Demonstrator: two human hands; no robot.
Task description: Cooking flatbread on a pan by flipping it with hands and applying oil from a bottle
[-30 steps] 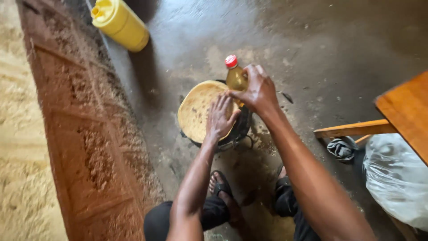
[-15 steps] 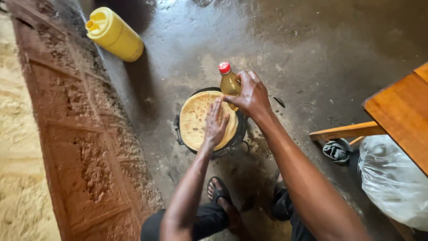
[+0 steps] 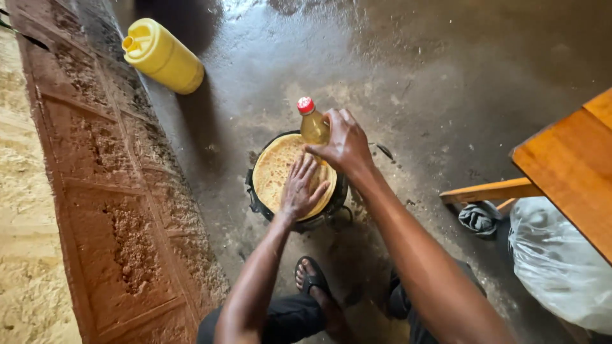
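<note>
A round flatbread [image 3: 275, 172] lies on a black pan [image 3: 255, 200] that sits on a small stove on the floor. My left hand [image 3: 303, 188] rests flat on the flatbread with its fingers spread. My right hand [image 3: 344, 143] is wrapped around a small bottle of yellow oil [image 3: 311, 121] with a red cap, held upright over the pan's far edge.
A yellow jerrycan [image 3: 162, 56] lies on the dark wet floor at the back left. A rough brown wooden door [image 3: 102, 191] runs along the left. A wooden table [image 3: 574, 172], a white plastic bag [image 3: 554, 261] and a dark cloth [image 3: 479, 218] are at the right. My sandalled foot [image 3: 312, 280] is below the stove.
The view has shifted a little. My left hand stays on the flatbread and my right hand still holds the oil bottle over the pan.
</note>
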